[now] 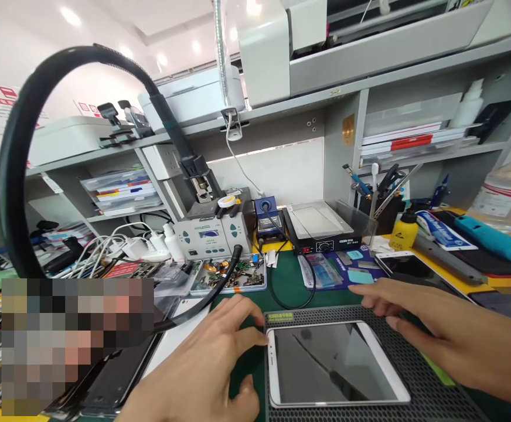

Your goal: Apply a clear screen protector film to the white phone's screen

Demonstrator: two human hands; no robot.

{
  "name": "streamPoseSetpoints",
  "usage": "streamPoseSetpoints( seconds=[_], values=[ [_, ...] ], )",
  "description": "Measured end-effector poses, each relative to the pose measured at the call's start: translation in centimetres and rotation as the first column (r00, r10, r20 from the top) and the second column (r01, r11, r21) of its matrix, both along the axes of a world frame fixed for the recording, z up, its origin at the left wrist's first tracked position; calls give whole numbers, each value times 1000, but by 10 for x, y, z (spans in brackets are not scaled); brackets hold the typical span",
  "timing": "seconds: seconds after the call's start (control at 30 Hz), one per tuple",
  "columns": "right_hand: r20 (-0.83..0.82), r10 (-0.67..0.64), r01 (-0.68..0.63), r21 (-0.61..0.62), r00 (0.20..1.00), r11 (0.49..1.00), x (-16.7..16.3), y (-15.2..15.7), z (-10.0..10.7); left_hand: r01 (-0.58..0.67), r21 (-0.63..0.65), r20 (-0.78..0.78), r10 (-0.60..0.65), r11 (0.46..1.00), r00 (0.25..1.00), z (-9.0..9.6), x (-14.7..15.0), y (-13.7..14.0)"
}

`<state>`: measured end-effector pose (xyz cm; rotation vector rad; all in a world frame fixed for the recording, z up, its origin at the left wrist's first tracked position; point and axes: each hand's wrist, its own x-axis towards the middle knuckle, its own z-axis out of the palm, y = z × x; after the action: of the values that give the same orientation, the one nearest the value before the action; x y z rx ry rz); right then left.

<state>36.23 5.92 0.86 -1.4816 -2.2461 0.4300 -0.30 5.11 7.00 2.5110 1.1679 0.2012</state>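
Observation:
A white tablet (pixel 330 357) with a dark, reflective screen lies flat on a black honeycomb-patterned mat (pixel 418 346). My left hand (pixel 207 351) is at the tablet's left edge, its fingertips at or very near the white frame and its thumb apart. Over the mat's right side hovers my right hand (pixel 440 322), index finger stretched forward and the other fingers loosely bent, away from the tablet. Neither hand holds anything.
A hot air station (pixel 214 234) stands behind, with its black hose looping on the left. A parts tray (pixel 255 275) sits before it. Phones (pixel 115 375) lie at left. At right are a yellow bottle (pixel 404 231), another phone (pixel 414 266) and a blue tool (pixel 495 237).

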Motion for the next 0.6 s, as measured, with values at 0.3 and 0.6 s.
streamPoseSetpoints(
  seconds=[0.3,0.6],
  values=[
    [30,-10,12,-94,1000,995,0,2,-1,0,25,-60,2,1000,998,-6,1,4],
    [-2,21,-21,-75,1000,997,-6,2,2,8,7,-99,-8,1000,995,-3,8,3]
  ],
)
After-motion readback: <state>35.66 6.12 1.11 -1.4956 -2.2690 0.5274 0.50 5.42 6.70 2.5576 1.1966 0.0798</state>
